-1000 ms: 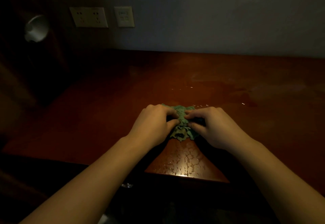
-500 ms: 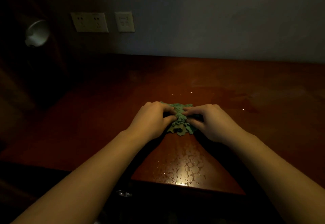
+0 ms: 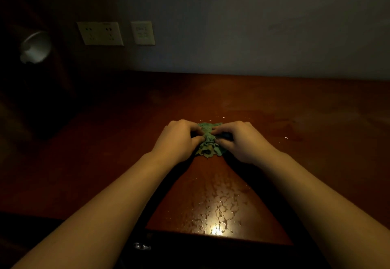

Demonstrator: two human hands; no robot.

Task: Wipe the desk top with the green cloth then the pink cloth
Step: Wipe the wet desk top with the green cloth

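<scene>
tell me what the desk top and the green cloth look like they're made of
Desk top: reddish-brown, probably lacquered wood or laminate; it is glossy, mirroring the light, and water beads on it. Green cloth: soft fabric, likely microfibre or terry; it bunches into crumpled folds between the left hand and right hand.

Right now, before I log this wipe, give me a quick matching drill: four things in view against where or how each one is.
Things:
1. green cloth
2. wall sockets
3. wet patch
4. left hand

Descriptions:
A. near desk edge, glinting
B. on the wall, upper left
C. bunched between both hands
D. gripping the cloth's left side

Pairs: 1-C, 2-B, 3-A, 4-D
</scene>
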